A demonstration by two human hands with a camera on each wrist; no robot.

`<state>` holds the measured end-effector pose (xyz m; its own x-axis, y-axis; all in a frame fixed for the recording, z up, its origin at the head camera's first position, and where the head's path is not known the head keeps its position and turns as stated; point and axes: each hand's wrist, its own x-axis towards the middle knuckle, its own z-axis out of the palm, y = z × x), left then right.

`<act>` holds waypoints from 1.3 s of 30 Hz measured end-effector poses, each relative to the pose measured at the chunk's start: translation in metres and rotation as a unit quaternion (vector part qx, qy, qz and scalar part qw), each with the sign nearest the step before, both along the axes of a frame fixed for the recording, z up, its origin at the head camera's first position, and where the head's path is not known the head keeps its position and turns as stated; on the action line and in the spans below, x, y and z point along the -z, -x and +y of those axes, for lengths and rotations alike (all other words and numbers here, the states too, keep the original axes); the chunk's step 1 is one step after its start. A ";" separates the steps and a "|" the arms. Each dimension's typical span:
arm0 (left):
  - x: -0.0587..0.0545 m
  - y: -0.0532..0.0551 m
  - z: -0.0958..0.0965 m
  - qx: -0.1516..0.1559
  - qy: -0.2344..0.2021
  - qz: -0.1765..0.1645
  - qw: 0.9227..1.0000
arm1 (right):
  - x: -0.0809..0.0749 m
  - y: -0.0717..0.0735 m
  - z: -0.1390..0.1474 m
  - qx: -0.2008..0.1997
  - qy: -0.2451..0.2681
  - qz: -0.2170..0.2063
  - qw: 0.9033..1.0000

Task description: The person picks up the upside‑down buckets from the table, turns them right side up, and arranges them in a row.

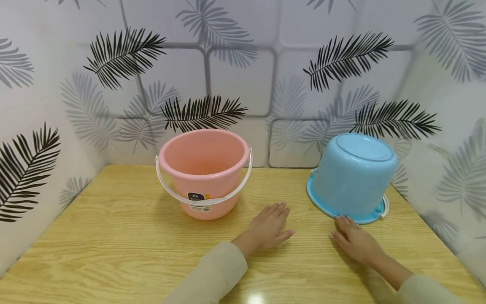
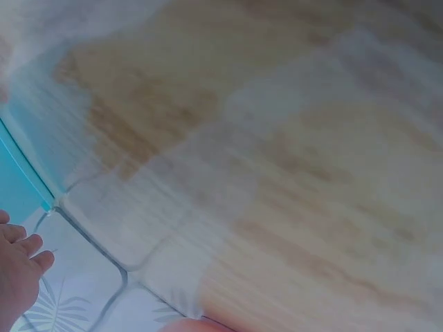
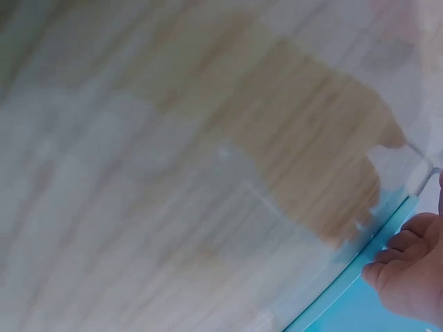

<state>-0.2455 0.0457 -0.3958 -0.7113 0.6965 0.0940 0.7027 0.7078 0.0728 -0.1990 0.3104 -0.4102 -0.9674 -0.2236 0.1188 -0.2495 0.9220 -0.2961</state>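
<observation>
Bucket at the right side of the table is glossy light blue and flipped upside down, round base up, wide rim down on the wood, white handle poking out. Right hand is at the near rim, fingers relaxed and gripping nothing; can't tell if the tips actually touch. Left hand is palm down between the buckets, fingers extended, holding nothing. Pink bucket stands upright on the left, dark label facing out.
</observation>
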 end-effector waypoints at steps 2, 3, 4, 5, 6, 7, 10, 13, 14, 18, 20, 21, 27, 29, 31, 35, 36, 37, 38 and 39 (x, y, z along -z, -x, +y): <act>0.000 0.000 0.001 0.001 0.002 0.001 1.000 | 0.000 0.000 0.002 -0.002 -0.004 0.007 1.000; 0.000 0.001 0.002 0.001 0.004 0.001 1.000 | 0.001 -0.001 0.003 -0.004 -0.005 0.009 1.000; -0.001 0.001 0.002 0.001 0.005 0.002 1.000 | 0.001 -0.001 0.003 -0.006 -0.007 0.012 1.000; 0.000 0.001 0.003 -0.001 0.007 0.003 1.000 | 0.001 -0.001 0.004 -0.008 -0.008 0.012 1.000; 0.000 0.002 0.003 -0.003 0.010 0.002 1.000 | 0.001 -0.001 0.005 -0.011 -0.009 0.013 1.000; 0.000 0.002 0.003 -0.005 0.013 0.001 1.000 | 0.001 -0.002 0.005 -0.014 -0.009 0.014 1.000; 0.001 0.003 0.005 -0.012 0.019 -0.003 1.000 | 0.001 -0.003 0.007 -0.020 -0.010 0.012 1.000; 0.001 0.004 0.006 -0.015 0.021 -0.010 1.000 | 0.001 -0.003 0.007 -0.020 -0.011 0.009 1.000; 0.001 0.004 0.006 -0.015 0.021 -0.012 1.000 | 0.002 -0.003 0.007 -0.019 -0.012 0.008 1.000; 0.001 0.005 0.007 -0.016 0.021 -0.022 0.999 | 0.003 -0.003 0.007 -0.017 -0.017 0.007 1.000; 0.002 0.007 0.007 -0.021 0.023 -0.024 0.999 | 0.003 -0.004 0.006 -0.019 -0.016 0.006 1.000; 0.003 0.007 0.007 -0.023 0.025 -0.024 0.999 | 0.003 -0.005 0.006 -0.020 -0.016 0.006 1.000; 0.002 0.011 0.006 -0.017 0.039 -0.031 0.999 | 0.001 -0.009 0.002 -0.024 -0.010 0.009 1.000; 0.001 0.011 0.006 -0.007 0.042 -0.038 0.998 | 0.001 -0.010 0.001 -0.026 -0.009 0.013 1.000; 0.000 0.011 0.007 0.001 0.043 -0.047 0.998 | 0.001 -0.011 -0.001 -0.027 -0.006 0.016 0.999; 0.000 0.009 0.011 0.015 0.043 -0.051 0.998 | 0.000 -0.014 -0.005 -0.025 -0.005 0.030 0.999; 0.000 0.008 0.012 0.016 0.044 -0.053 0.997 | 0.001 -0.015 -0.006 -0.024 -0.006 0.032 0.999; 0.000 0.007 0.014 0.018 0.046 -0.054 0.997 | 0.001 -0.016 -0.008 -0.023 -0.008 0.032 0.999; 0.000 0.007 0.015 0.020 0.048 -0.054 0.997 | 0.001 -0.017 -0.009 -0.022 -0.011 0.031 0.999; 0.001 0.006 0.017 0.020 0.049 -0.055 0.997 | 0.002 -0.017 -0.010 -0.022 -0.014 0.031 0.999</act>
<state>-0.2515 0.0627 -0.3964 -0.6848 0.7267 -0.0542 0.7222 0.6867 0.0828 -0.1818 0.3009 -0.4120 -0.9477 -0.2694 0.1710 -0.3066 0.9173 -0.2542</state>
